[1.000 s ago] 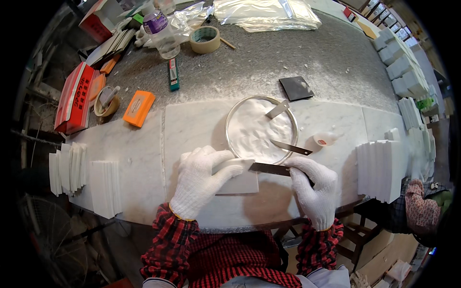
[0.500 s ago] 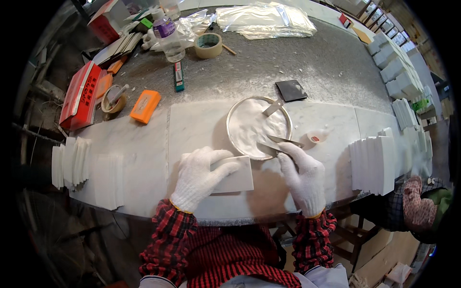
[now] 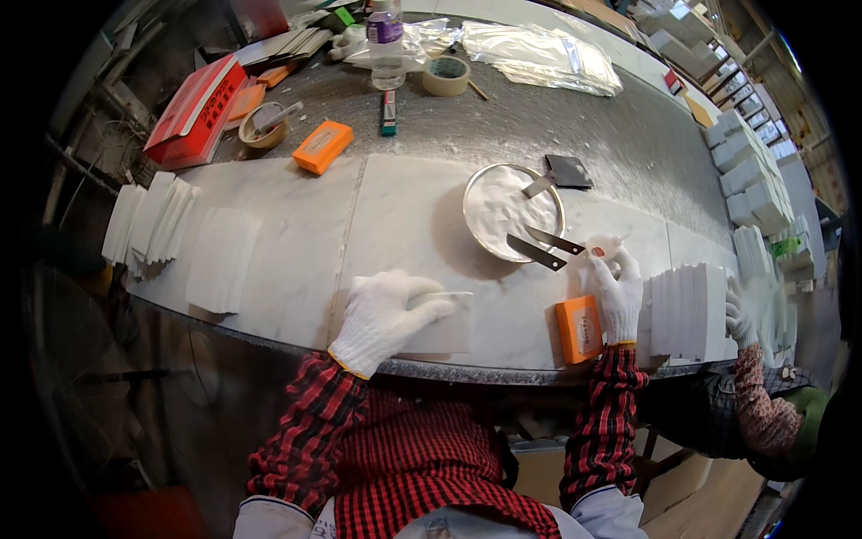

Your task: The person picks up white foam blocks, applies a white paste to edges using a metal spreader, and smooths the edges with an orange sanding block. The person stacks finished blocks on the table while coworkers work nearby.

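Note:
My left hand (image 3: 386,314), in a white knit glove, holds a flat white rectangular piece (image 3: 453,325) down on the marble slab, thumb lying across it. My right hand (image 3: 618,301), gloved alike, pinches a small translucent squeeze bottle (image 3: 620,241) with a red mark and a thin nozzle. Left of its fingers, two metal blades (image 3: 536,252) rest over the rim of a round bowl (image 3: 467,220) of white powdery material. A wider metal strip (image 3: 539,184) stands in the bowl's far side. Touching or very near my right wrist is an orange box (image 3: 579,330).
White pieces stand stacked at right (image 3: 690,310) and left (image 3: 220,260). Farther back are another orange box (image 3: 323,146), a tape roll (image 3: 446,76), a clear bottle (image 3: 386,49), a red box (image 3: 196,112) and plastic film (image 3: 543,58). A co-worker's gloved hand (image 3: 741,314) is at far right.
My right hand has left the blades, moved right and taken hold of the squeeze bottle. An orange box now shows beside it. The whole view has shifted; my left hand stays on the white piece.

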{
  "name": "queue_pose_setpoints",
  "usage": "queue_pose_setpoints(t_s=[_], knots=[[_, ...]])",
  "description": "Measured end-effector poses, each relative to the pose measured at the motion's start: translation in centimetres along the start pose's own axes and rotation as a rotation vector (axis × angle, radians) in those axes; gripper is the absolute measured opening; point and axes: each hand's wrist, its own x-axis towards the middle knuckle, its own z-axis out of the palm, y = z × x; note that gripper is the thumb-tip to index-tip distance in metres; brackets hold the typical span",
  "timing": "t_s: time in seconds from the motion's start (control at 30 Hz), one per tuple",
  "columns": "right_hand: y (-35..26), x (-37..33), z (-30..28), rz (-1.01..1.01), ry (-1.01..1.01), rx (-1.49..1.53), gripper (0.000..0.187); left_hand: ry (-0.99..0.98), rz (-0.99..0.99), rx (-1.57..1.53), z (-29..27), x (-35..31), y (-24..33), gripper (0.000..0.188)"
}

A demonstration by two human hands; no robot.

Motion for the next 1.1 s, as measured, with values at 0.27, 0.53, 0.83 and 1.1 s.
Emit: queue_pose_setpoints(t_s=[0.27,0.53,0.83,1.1], knots=[[-1.3,-3.9,-2.7,-0.087,0.012,0.169,0.03,-0.011,0.007,0.018,1.1,-1.5,-0.9,0.034],[-8.3,-15.1,-2.0,0.148,-0.738,0.384,0.018,-0.003,0.014,0.027,1.9,-1.5,-1.7,0.035],[-8.3,-14.9,2.1,0.193,-0.63,0.2,0.039,0.031,0.041,0.033,2.4,-1.6,-2.2,0.04],[-8.9,-14.3,2.2,0.251,-0.634,0.196,0.038,0.045,0.06,0.077,2.9,-1.6,-2.7,0.041]])
